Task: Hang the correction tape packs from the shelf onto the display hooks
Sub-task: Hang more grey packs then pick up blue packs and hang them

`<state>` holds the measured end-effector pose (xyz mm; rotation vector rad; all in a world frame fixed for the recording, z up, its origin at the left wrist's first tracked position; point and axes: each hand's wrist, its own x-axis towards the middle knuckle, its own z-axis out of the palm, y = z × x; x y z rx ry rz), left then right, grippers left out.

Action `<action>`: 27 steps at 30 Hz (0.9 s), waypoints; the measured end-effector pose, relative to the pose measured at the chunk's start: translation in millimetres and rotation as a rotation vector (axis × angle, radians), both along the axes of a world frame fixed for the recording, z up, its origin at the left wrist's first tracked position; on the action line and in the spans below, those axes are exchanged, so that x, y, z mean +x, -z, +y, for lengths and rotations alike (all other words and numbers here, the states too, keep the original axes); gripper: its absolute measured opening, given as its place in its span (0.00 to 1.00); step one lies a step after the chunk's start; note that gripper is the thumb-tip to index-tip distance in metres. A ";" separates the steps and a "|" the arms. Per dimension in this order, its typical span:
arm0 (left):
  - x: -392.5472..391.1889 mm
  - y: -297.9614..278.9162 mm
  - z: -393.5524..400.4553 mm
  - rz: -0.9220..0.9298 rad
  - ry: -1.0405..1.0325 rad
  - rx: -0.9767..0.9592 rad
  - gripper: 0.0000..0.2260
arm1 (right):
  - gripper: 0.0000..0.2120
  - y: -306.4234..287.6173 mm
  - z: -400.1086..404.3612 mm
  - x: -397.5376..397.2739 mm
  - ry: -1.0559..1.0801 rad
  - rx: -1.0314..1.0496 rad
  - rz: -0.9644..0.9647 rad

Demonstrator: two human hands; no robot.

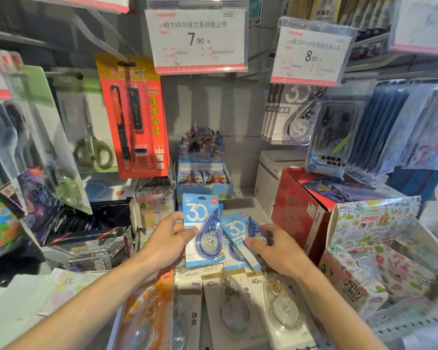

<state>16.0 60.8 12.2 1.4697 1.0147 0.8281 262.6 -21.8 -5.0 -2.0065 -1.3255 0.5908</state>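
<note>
My left hand (168, 234) pinching a blue correction tape pack (203, 231) at centre frame, my right hand (276, 245) gripping another pack (235, 232), price tag (196, 36) above.

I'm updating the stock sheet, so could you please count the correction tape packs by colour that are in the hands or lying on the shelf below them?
Blue 30 m packs, in the hands: 2
White 40 m packs, on the shelf: 2
Orange pack, on the shelf: 1
Total: 5
</note>
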 end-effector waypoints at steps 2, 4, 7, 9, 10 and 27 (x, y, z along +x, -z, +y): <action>-1.1 0.0 -1.6 -0.012 -0.002 0.004 0.08 | 0.22 0.5 -0.1 -1.4 0.019 0.049 0.042; -3.2 -1.4 -3.7 -0.017 -0.007 0.023 0.08 | 0.31 -3.4 -1.4 -4.8 0.020 0.085 0.089; -6.3 -6.9 -8.6 -0.036 -0.015 0.080 0.09 | 0.40 -8.0 -1.8 -10.6 0.034 0.134 0.138; -8.8 -12.3 -11.9 -0.059 -0.027 0.123 0.10 | 0.29 -9.9 -1.3 -14.1 0.047 0.185 0.169; -10.5 -14.9 -13.2 -0.072 -0.036 0.144 0.10 | 0.24 -11.9 -1.8 -16.5 0.056 0.203 0.185; -4.0 -77.3 -65.2 -0.307 -0.048 0.415 0.08 | 0.14 -117.4 -75.2 -3.3 -0.078 0.603 0.299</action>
